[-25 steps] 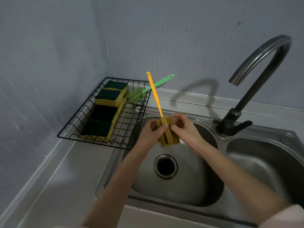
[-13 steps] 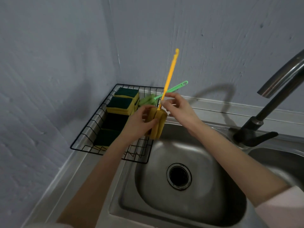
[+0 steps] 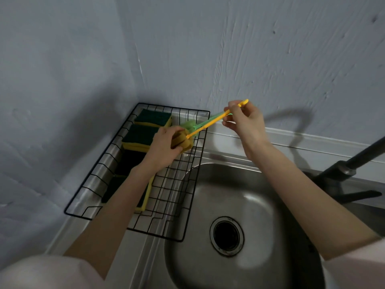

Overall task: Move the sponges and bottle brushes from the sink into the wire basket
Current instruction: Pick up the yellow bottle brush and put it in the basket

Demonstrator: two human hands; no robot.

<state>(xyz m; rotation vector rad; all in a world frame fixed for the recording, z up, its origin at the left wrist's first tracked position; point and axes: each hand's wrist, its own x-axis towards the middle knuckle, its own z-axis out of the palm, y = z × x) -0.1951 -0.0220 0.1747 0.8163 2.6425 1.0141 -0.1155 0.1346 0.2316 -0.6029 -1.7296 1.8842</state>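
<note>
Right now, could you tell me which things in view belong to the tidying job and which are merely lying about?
Part of the job:
yellow brush, held by left hand and right hand
green brush
sponges
wire basket
sink

Just there:
tap
drain

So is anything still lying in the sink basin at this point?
No: the sink basin shows only bare steel and its drain, while both hands hold the yellow bottle brush over the wire basket.

Steel counter (image 3: 133, 253) with wire basket (image 3: 183, 205) beside sink (image 3: 260, 207).
</note>
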